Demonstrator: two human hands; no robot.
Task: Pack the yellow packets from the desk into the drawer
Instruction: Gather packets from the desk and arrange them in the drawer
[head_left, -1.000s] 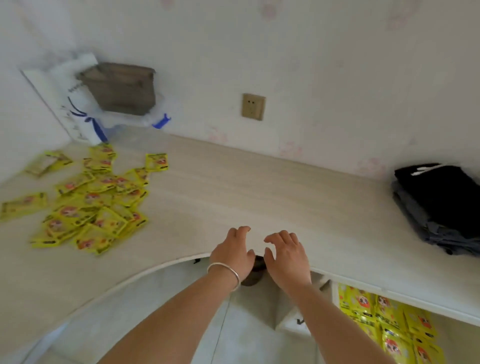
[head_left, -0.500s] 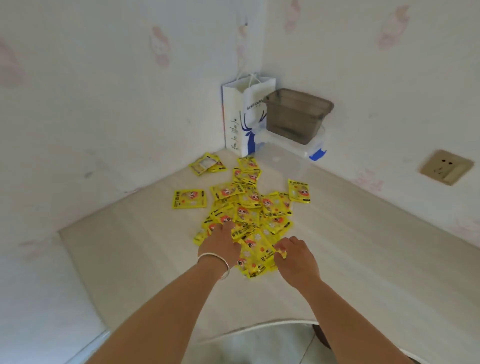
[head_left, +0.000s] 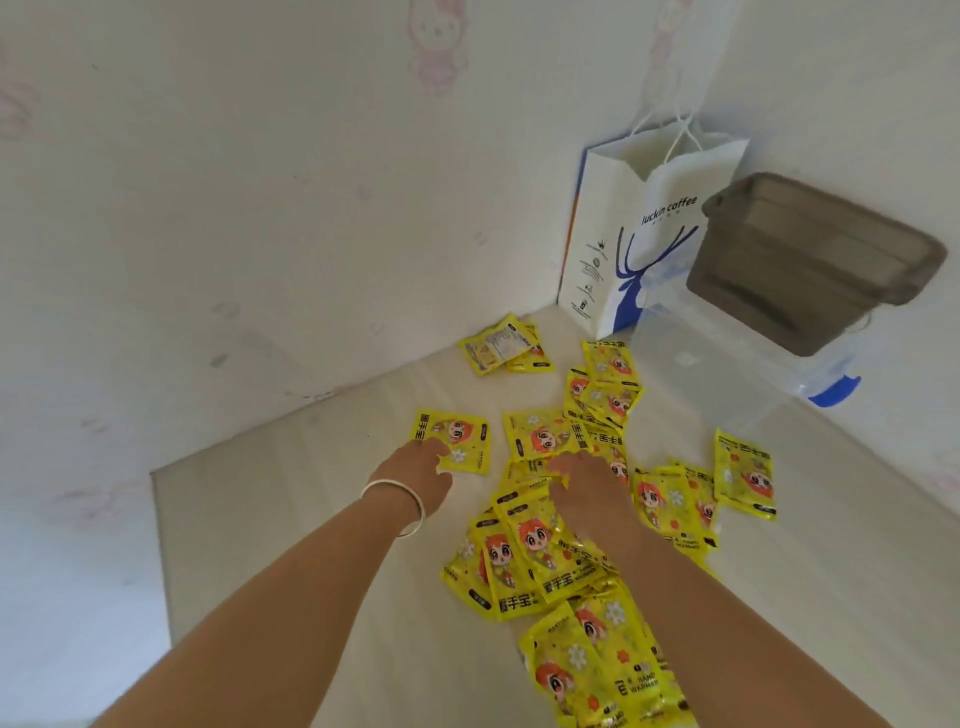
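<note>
Several yellow packets (head_left: 530, 556) with a cartoon face lie scattered in a loose pile on the pale desk (head_left: 291, 519). One packet (head_left: 465, 436) lies apart at the pile's left. My left hand (head_left: 415, 470), with a white bangle on the wrist, curls its fingers over that packet's near corner. My right hand (head_left: 587, 486) rests on the middle of the pile, its fingers closed on the edge of a packet (head_left: 540, 439). More packets lie under and in front of my right forearm. The drawer is out of view.
The desk ends in a corner of two white walls. A white paper coffee bag (head_left: 639, 244) stands in that corner. Beside it a grey tub (head_left: 815, 265) sits on a clear box with a blue latch (head_left: 727, 374).
My view swung from the desk's front edge and the open drawer to the pile in the corner. Both hands reached farther into the pile, the left one onto the lone packet.
</note>
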